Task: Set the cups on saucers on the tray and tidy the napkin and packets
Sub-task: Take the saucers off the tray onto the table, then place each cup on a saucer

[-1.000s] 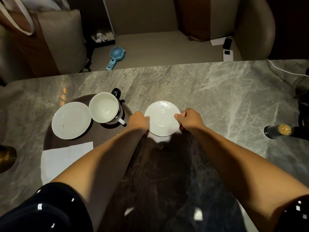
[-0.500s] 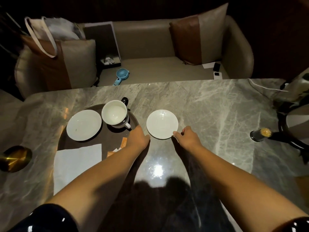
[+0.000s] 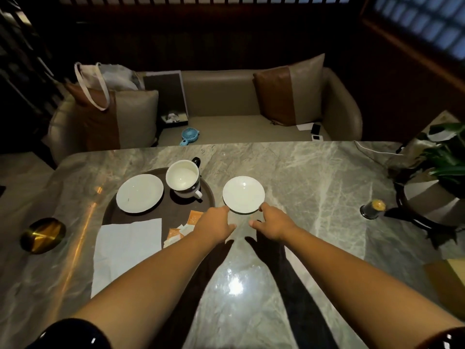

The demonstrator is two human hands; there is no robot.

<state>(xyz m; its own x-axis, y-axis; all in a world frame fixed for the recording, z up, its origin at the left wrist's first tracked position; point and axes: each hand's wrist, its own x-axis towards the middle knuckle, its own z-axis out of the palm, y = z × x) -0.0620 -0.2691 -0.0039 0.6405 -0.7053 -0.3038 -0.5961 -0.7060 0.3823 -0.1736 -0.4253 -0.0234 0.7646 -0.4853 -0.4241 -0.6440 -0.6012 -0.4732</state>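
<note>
Left grip point(image 3: 216, 222): our fingers loose, holding nothing, right at the saucer point(image 3: 243, 194)'s near-left rim.
Right grip point(image 3: 274, 221): released too, one fingertip meeting its near-right rim.

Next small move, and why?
Probably send the left hand to the cup and lift it onto the bare saucer beside it on the tray: that hand and the right hand hold nothing, and the cup stands straight on the tray. The second saucer sits off the tray.

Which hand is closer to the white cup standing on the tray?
Left. The left hand lies by the right edge of the tray, to the near right of the cup. The right hand lies farther right, at the near rim of the off-tray saucer.
</note>
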